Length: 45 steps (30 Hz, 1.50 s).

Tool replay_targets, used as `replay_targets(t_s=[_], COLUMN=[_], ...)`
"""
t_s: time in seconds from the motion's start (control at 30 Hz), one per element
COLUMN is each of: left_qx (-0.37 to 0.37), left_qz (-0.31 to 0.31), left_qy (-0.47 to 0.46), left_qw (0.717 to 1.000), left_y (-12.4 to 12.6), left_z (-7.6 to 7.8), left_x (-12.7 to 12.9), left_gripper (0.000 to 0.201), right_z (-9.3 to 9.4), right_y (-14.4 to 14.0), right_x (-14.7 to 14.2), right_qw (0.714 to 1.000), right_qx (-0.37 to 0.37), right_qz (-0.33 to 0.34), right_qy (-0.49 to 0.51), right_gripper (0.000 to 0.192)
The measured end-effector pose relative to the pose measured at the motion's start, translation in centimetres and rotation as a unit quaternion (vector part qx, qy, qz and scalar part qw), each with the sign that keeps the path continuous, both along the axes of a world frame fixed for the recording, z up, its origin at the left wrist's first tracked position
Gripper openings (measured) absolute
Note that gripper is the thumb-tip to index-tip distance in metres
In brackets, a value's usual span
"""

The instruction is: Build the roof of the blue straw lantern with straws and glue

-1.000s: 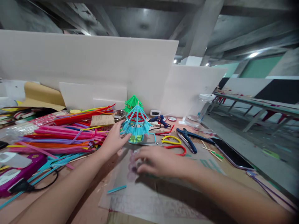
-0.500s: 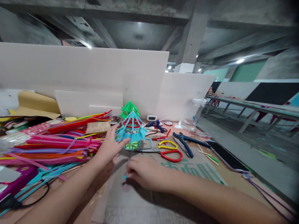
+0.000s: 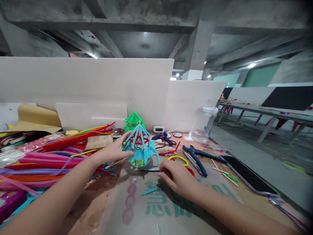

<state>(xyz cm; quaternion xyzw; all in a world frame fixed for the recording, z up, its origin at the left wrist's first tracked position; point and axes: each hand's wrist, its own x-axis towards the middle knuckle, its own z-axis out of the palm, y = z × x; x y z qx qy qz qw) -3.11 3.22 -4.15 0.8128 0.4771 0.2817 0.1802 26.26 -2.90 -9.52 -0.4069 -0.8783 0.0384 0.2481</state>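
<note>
My left hand (image 3: 119,148) is closed around the left side of a small pavilion model (image 3: 140,148) with a light-blue fringed roof, red lattice and a green base. It stands upright, and a thin light-blue strip (image 3: 158,159) hangs bent at its right. Over the middle of a pair of scissors (image 3: 179,159) with yellow and red handles, my right hand (image 3: 177,178) curls its fingers, which hide the joint. The blade points left, in front of the model's base. Below lies a short blue piece (image 3: 149,191) on the printed board.
Bundles of coloured pipe cleaners (image 3: 53,160) fill the left side. Behind stands a green-roofed model (image 3: 134,120). Blue pliers (image 3: 195,156), a glue gun (image 3: 163,137), a phone (image 3: 249,174), small sticks (image 3: 227,174) and a clear jar (image 3: 202,125) lie to the right and back.
My right hand has moved right and away from me to the scissors. The short blue piece that was at its fingers now lies on the board. My left hand stays at the model.
</note>
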Motion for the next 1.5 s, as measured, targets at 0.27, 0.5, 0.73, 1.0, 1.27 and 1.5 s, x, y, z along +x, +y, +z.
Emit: replay_targets(t_s=[0.27, 0.5, 0.73, 1.0, 1.27, 1.5], left_qx=[0.046, 0.183, 0.247, 0.360, 0.357, 0.352], left_qz=[-0.036, -0.002, 0.000, 0.063, 0.094, 0.106], left_qy=[-0.045, 0.035, 0.096, 0.138, 0.162, 0.186], left_qw=[0.997, 0.982, 0.964, 0.921, 0.915, 0.911], left_y=[1.2, -0.5, -0.4, -1.7, -1.9, -1.8], left_z=[5.2, 4.4, 3.2, 2.7, 3.1, 2.7], left_x=[-1.9, -0.2, 0.5, 3.5, 3.8, 3.8], left_gripper=[0.047, 0.034, 0.035, 0.036, 0.029, 0.026], right_z=[-2.1, -1.8, -1.8, -1.7, -1.7, -1.9], right_y=[0.2, 0.4, 0.5, 0.6, 0.6, 0.7], right_x=[-0.2, 0.0, -0.2, -0.2, -0.1, -0.1], right_qw=[0.999, 0.999, 0.998, 0.998, 0.997, 0.997], right_qx=[-0.025, -0.036, -0.048, -0.034, -0.033, -0.018], right_qz=[0.029, 0.035, 0.039, 0.043, 0.059, 0.070], right_qy=[-0.009, -0.014, -0.012, -0.027, -0.030, -0.033], right_gripper=[0.017, 0.017, 0.017, 0.018, 0.018, 0.019])
